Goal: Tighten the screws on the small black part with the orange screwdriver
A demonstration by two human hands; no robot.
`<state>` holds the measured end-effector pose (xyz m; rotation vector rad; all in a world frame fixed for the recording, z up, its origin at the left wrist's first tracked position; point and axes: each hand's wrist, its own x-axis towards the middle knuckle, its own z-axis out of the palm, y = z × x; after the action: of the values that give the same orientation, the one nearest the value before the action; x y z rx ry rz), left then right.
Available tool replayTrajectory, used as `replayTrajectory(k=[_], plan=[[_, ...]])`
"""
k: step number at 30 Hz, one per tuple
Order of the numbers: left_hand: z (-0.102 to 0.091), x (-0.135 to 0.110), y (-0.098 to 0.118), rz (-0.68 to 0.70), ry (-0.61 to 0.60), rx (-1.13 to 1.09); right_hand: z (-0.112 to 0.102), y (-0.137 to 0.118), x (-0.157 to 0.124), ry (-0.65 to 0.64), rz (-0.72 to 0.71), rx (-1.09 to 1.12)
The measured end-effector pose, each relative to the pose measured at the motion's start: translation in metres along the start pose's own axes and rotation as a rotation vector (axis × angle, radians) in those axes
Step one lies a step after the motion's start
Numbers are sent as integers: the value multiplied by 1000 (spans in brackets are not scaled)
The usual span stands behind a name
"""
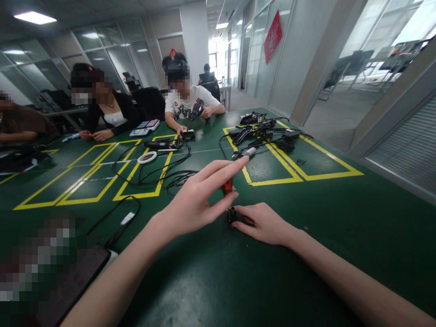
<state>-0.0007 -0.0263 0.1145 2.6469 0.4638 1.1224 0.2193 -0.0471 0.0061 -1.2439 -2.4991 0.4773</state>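
My left hand (pixel 199 197) is raised over the table, its thumb and fingers closed around a small red and black object (pixel 227 187). Most of that object is hidden behind the fingers, so its kind does not show. Just below and to the right, my right hand (pixel 262 222) pinches a small black cylindrical part (pixel 231 215) between thumb and fingers, at the tabletop. The red and black object is directly above this part; whether the two touch, I cannot tell.
The green table (pixel 323 245) carries yellow tape rectangles. Tangled black cables and tools (pixel 259 129) lie at the back right, with a white ring (pixel 147 157) and cables to the left. A phone-like device (pixel 78 281) is at front left. Across sits a person holding a power drill (pixel 197 110).
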Motion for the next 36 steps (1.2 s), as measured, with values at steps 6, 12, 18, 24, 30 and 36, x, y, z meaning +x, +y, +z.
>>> replayTrajectory(k=[6,12,18,24,30,36], plan=[[2,-1,1,-38,-14,-25,-1,0,-1,13,-11,20],[2,2,2,-47,-38,-195,-1,0,0,-4,-2,14],[2,-1,-2,-44,-43,-158,1,3,0,11,-6,10],[8,-3,2,-59,-20,-96,5,5,-1,44,-23,37],[4,1,9,-115,-68,-392,2,4,-1,8,-20,31],[3,1,8,-279,-80,-692,1,3,-1,19,-22,34]])
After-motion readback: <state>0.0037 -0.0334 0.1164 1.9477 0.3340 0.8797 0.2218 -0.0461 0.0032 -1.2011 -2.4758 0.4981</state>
